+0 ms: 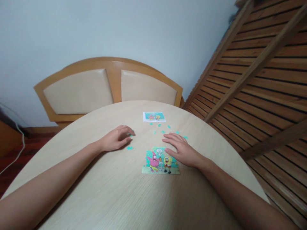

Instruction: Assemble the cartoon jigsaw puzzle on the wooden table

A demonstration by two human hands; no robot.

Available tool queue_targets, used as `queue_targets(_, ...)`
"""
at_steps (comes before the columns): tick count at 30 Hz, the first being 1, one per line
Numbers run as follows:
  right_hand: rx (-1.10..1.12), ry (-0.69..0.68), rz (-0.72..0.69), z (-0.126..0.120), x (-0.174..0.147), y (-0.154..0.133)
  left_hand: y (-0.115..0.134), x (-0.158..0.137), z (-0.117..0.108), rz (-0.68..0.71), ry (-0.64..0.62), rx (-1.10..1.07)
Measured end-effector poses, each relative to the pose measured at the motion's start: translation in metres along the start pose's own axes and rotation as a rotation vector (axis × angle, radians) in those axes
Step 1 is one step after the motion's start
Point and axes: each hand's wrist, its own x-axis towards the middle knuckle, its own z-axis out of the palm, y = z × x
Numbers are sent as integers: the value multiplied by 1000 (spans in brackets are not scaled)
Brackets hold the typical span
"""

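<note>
— What am I risking here?

— I'm resting my right hand (182,150), fingers spread flat, on the far right corner of the puzzle (160,160); I think any sideways drag is going to pull joined pieces apart. My left hand (116,138) is curling loosely around a loose piece (130,135), fingertips together; a nudge could be sending it sliding away.

— And the puzzle?

— It's lying flat mid-table (100,191), cartoon picture nearly whole, far edge ragged, turquoise pieces (168,130) scattered beyond it.

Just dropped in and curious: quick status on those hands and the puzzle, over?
Left hand fingertips on a loose teal piece, grip unclear. Right hand flat on the part-built puzzle. Spare pieces scattered beyond; reference picture farther back.
</note>
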Motion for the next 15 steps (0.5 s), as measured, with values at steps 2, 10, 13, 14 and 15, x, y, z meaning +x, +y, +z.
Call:
queue_targets(2, 1, -7, -16, 0, -1, 0, -7, -1, -2, 17, -14, -34)
queue_targets(10, -18, -33, 3, -1, 0, -1, -5, -3, -1, 54, -146, -93)
queue_targets(13, -21, -38, 0, -1, 0, -2, -3, -2, -1, 57, -141, -103)
queue_targets(14, -22, -40, -2, -1, 0, -1, -3, -1, 0, 60, -136, -107)
queue_targets(15, -22, -42, -3, -1, 0, -1, -3, 0, 0, 64, -131, -110)
